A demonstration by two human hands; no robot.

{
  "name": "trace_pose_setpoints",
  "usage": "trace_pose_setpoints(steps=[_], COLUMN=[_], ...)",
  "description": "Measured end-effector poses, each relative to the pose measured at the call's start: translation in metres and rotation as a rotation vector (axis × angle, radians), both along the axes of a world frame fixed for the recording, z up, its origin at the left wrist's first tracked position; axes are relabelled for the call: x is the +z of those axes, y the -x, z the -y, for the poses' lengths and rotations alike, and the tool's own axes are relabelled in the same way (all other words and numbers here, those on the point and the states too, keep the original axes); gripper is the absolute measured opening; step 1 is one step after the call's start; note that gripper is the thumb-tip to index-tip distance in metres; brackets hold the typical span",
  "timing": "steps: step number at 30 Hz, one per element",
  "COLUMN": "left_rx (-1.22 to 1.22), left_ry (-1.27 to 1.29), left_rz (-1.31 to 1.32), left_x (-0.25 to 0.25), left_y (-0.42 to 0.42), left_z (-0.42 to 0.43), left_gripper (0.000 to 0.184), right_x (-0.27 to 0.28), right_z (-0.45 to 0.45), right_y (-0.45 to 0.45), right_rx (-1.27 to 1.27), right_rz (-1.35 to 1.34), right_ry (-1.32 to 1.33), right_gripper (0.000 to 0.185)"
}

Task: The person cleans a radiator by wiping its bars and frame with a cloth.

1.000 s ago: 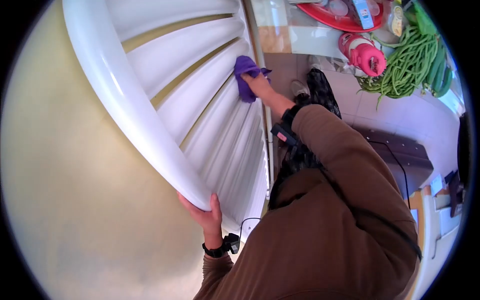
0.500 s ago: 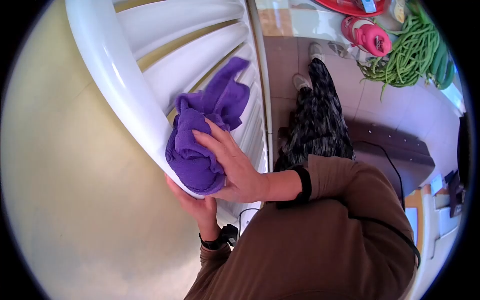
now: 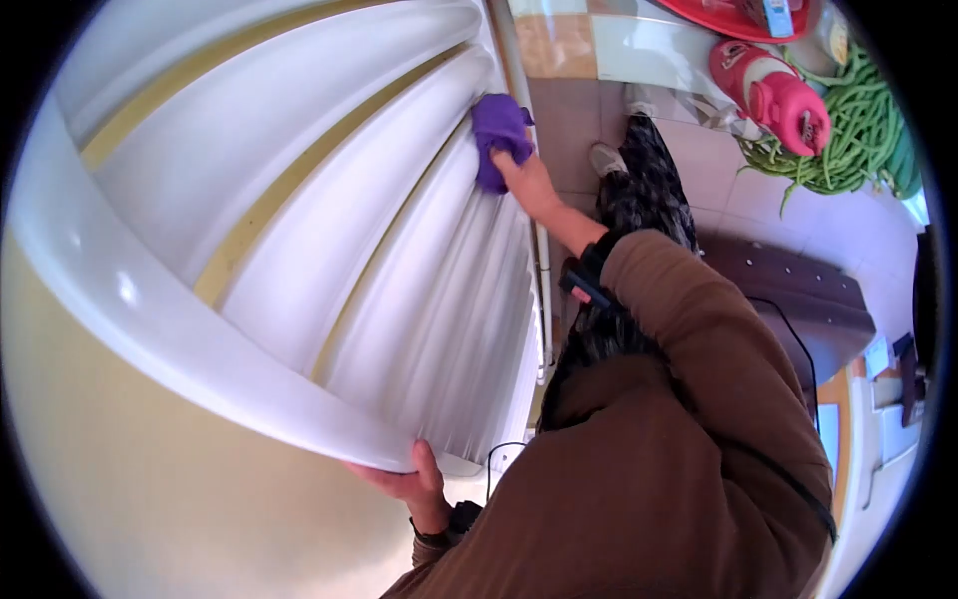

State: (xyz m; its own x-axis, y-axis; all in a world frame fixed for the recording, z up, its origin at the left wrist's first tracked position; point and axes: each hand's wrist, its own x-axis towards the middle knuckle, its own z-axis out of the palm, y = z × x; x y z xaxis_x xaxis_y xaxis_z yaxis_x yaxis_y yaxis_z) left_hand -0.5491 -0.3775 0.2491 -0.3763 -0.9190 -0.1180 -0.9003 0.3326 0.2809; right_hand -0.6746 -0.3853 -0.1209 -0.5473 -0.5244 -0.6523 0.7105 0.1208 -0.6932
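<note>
My right hand is closed on a purple cloth, bunched and pressed against the far ends of the white radiator's columns. The white radiator fills the left half of the view, its long rounded sections fanning out from a thick curved rail. My left hand grips the near end of that rail, thumb on top and fingers mostly hidden beneath it.
A thin pipe runs along the radiator's right side. At upper right are a pink bottle, green beans and a red tray. A brown upholstered seat stands at right, with a black cord nearby.
My right hand has carried the cloth away from the rail, up and right to the columns' far ends. In view, the radiator rail and my left hand sit lower.
</note>
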Motion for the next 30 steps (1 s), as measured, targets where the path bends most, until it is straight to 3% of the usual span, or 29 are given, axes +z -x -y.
trace_pose_setpoints(steps=[5, 8, 11, 13, 16, 19, 20, 22, 25, 27, 28, 30], left_rx=[-0.071, -0.099, -0.087, -0.073, -0.077, -0.052, -0.054, -0.065, -0.025, -0.034, -0.042, -0.008], left_ry=[0.028, 0.012, 0.011, 0.010, 0.012, 0.040, 0.055, 0.065, 0.084, 0.086, 0.092, 0.083], left_rz=[0.062, 0.062, 0.045, 0.026, 0.007, 0.025, 0.063, 0.100, 0.031, 0.061, 0.088, 0.078], left_x=[0.007, 0.006, 0.006, 0.003, 0.001, 0.002, 0.003, 0.001, -0.003, 0.002, 0.003, 0.003], left_y=[-0.017, -0.016, -0.015, -0.014, -0.013, -0.016, -0.018, -0.014, -0.006, -0.021, -0.026, -0.027], left_z=[-0.003, -0.002, -0.005, -0.004, 0.001, 0.003, 0.003, 0.005, 0.002, -0.001, -0.002, -0.004], left_gripper=[0.085, 0.085, 0.086, 0.086, 0.086, 0.088, 0.089, 0.089, 0.089, 0.088, 0.087, 0.086], right_x=[-0.055, -0.055, -0.035, 0.034, 0.106, 0.199, 0.221, 0.249, 0.244, 0.209, 0.196, 0.172], right_z=[0.023, 0.031, 0.031, 0.026, 0.015, -0.001, -0.002, 0.008, 0.019, 0.024, 0.025, 0.027], right_y=[0.019, 0.026, 0.027, 0.046, 0.029, 0.048, 0.053, 0.056, 0.057, 0.054, 0.054, 0.056], right_rx=[0.184, 0.124, 0.077, 0.154, 0.000, 0.098, 0.129, -0.066, -0.118, -0.085, -0.083, -0.077], right_rz=[0.158, 0.294, 0.265, 0.205, 0.017, -0.413, -0.480, -0.554, -0.539, -0.811, -0.804, -0.613], right_ry=[-0.272, -0.378, -0.362, -0.402, 0.062, 0.241, 0.349, 0.628, 0.596, 0.603, 0.600, 0.345], right_gripper=[0.071, 0.075, 0.062, 0.071, 0.076, 0.077, 0.075, 0.056, 0.049, 0.055, 0.055, 0.063])
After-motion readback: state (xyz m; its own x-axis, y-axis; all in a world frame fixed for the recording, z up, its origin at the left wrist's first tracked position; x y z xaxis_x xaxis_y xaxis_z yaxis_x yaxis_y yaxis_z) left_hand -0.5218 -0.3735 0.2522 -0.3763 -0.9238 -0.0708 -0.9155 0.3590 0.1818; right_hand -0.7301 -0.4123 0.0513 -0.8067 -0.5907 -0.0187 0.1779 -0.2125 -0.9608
